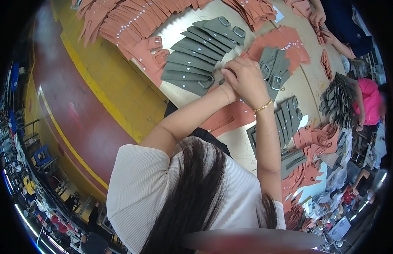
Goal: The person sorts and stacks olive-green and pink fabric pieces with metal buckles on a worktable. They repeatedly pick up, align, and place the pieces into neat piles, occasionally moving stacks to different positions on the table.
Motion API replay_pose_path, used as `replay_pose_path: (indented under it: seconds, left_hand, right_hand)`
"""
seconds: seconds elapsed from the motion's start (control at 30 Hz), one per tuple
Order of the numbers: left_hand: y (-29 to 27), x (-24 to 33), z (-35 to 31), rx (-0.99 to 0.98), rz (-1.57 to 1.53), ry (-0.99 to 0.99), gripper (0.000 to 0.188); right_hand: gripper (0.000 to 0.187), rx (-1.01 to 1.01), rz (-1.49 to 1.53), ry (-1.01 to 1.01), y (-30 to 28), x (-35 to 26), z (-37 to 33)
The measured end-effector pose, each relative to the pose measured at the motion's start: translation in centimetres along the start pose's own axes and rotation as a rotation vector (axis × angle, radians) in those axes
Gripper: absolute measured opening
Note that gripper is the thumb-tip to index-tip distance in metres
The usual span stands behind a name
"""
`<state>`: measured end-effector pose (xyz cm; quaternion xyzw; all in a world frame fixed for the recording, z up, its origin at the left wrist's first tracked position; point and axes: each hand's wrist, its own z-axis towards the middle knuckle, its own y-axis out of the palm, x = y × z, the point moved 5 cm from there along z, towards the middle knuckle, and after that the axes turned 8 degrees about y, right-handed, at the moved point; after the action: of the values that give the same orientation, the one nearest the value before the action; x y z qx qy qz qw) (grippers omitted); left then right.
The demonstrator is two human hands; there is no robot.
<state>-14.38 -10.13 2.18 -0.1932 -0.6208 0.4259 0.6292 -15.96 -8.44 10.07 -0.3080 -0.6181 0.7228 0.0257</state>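
Observation:
My right hand [248, 80] lies over my left hand [231, 91] above the table, its fingers bent and pressed together. Whatever they pinch, if anything, is hidden. Most of the left hand is covered, so its fingers do not show. To the left of the hands spreads a fan of dark green strap pieces [192, 57] with metal buckles and small white tags. Close to the right hand, more green buckled straps [272, 70] rest on orange-brown pieces [294, 44]. Below my wrists lies a flat orange-brown stack [228, 117].
Rows of orange-brown strap pieces [128, 23] line the table's far left. Green straps [285, 118] and orange-brown ones [317, 137] lie to the right. A co-worker's hands [323, 27] hold a piece at the far right. A person in pink [369, 101] stands beside a green pile [338, 99].

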Motion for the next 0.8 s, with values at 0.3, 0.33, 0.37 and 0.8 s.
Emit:
replay_pose_path:
  seconds: [0.3, 0.33, 0.37, 0.8]
  left_hand:
    - [-0.6, 0.1, 0.5, -0.026, -0.108, 0.001, 0.040]
    - [-0.6, -0.1, 0.7, -0.057, -0.170, -0.054, 0.042]
    - [-0.9, 0.3, 0.6, -0.013, -0.155, -0.019, 0.045]
    - [-1.4, 0.8, 1.3, -0.040, -0.056, 0.020, 0.043]
  right_hand:
    - [0.011, 0.135, -0.267, -0.037, 6.1, -4.8, 0.7]
    - [0.013, 0.216, -0.220, -0.171, 6.8, -6.3, 1.1]
    - [0.013, -0.033, -0.380, -0.156, 9.2, -7.0, 1.5]
    - [0.014, -0.462, -0.693, 0.049, 14.2, -9.2, 2.9]
